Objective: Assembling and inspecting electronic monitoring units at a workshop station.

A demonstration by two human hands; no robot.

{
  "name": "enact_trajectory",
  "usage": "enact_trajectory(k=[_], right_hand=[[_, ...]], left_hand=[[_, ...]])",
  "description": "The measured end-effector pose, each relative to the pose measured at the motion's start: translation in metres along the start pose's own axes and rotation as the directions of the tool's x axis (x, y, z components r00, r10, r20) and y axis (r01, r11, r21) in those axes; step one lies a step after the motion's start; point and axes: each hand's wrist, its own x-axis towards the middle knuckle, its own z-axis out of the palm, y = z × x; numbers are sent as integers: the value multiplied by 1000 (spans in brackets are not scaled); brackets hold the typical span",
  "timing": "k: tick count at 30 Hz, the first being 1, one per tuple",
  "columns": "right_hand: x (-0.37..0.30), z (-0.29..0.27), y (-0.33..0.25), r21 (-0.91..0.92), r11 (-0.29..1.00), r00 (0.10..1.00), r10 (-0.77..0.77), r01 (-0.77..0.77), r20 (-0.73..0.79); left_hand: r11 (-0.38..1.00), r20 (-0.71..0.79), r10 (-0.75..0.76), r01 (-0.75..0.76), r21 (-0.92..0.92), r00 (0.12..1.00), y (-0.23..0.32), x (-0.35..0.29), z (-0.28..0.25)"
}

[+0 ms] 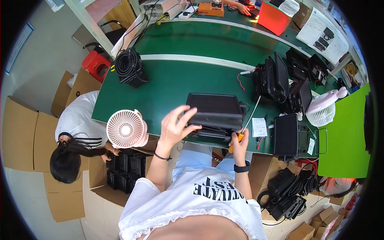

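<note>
A black plastic case (214,105) stands at the front edge of the green table, its broad lid raised a little over the lower part. My left hand (174,127) grips the left edge of that lid, fingers on top and thumb at the front side. Close to the case's right front corner, my right hand (240,147) is closed around the orange-yellow handle of a screwdriver (241,136). Its long thin shaft points up and away to the right, past the case. What lies inside the case is mostly hidden by the lid.
A pink fan (127,129) is on the left, and a coiled black cable on a box (130,68) behind it. More black cases (286,136) and a paper slip (259,127) lie right. A co-worker (82,128) bends over a carton (100,191); another carton (260,176) holds cabled units.
</note>
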Motion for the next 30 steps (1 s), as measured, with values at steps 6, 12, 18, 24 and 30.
enact_trajectory(k=[6, 12, 18, 24, 30], right_hand=[[3, 1, -2, 68, 998, 994, -20, 13, 105], [1, 0, 0, 97, 995, 994, -36, 26, 101], [-2, -1, 6, 126, 992, 993, -31, 16, 115], [-2, -14, 14, 172, 985, 998, -1, -10, 62], [-3, -16, 17, 195, 981, 998, -10, -3, 68]], left_hand=[[956, 38, -291, 292, -16, 956, -22, 67, 27], [961, 371, -97, 185, -208, 924, 11, 64, 30], [938, 572, -16, 210, -275, 820, 20, 27, 26], [563, -147, -747, 499, -659, 648, 0, 15, 25], [846, 78, -489, 449, 288, 869, -43, -15, 28]])
